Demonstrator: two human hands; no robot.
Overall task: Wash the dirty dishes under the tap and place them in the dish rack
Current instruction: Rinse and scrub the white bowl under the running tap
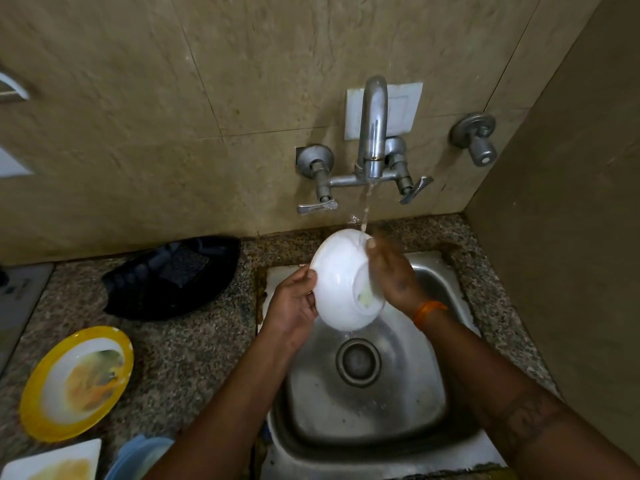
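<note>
A white bowl (337,271) is tilted on its side over the steel sink (433,393), its underside facing left. My left hand (294,303) grips its lower left rim. My right hand (391,275) is pressed flat against the bowl's open side, blurred. Water runs from the wall tap (374,133) onto the bowl's top edge and my right fingers. Some pale residue shows inside the bowl near its lower rim. A black tray-like rack (138,292) holding a dark scrub pad (185,265) lies on the counter left of the sink.
On the speckled counter (180,358) at left sit a dirty yellow-rimmed plate (78,382), a soiled white square plate (52,462) and a blue dish (138,455). A wall closes in on the right (571,237). A spare valve (476,136) juts from the tiles.
</note>
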